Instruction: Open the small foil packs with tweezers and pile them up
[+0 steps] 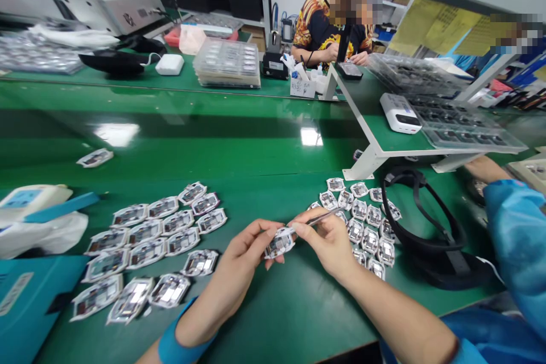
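Note:
My left hand point(239, 259) pinches a small silvery white-edged part point(279, 243) just above the green bench. My right hand point(326, 239) is closed on thin metal tweezers point(321, 217), whose tip rests on that part. Several like parts point(149, 242) lie in rows left of my hands, and several smaller ones point(362, 222) lie in a cluster to the right.
A black strap loop point(420, 222) lies at the right, under a raised white-framed shelf point(375, 142) holding clear trays point(460, 125) and a white device point(398, 114). A blue box point(29, 296) and a white device point(29, 199) sit left. A person point(330, 28) works across the bench.

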Available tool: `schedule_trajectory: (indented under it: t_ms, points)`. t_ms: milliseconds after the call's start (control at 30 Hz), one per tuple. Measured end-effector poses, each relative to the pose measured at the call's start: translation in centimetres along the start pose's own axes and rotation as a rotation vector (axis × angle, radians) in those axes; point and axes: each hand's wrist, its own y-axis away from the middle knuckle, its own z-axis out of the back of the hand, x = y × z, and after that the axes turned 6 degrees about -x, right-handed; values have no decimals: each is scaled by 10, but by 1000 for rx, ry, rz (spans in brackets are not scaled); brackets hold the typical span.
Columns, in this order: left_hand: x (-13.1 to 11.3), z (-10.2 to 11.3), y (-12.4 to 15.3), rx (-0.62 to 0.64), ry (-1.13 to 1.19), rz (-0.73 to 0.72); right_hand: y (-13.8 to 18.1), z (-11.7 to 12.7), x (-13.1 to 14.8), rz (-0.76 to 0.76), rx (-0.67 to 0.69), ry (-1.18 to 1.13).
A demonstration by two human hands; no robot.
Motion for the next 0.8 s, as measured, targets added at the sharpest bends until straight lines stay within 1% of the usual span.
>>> schedule_trajectory:
  t_ms: [100,200,267,333,400,500,567,800]
  points:
    - [1,2,-3,-11,-26,-11,1,1,3,113,7,68]
    - [2,3,-5,-29,-38,4,2,2,6,312,28,184]
    - [2,3,-5,-32,-37,32,2,3,8,417,58,245]
    - [1,3,-5,-28,-37,65,1,3,9,476,87,283]
    - [0,3,-3,-26,-40,86,1,3,10,504,96,302]
    - [-2,3,-1,-26,-40,91,1,3,10,501,88,297]
    - [-2,3,-1,-25,-30,90,1,3,8,470,81,275]
    - [-2,0,-1,-15,-1,83,2,2,3,189,19,129]
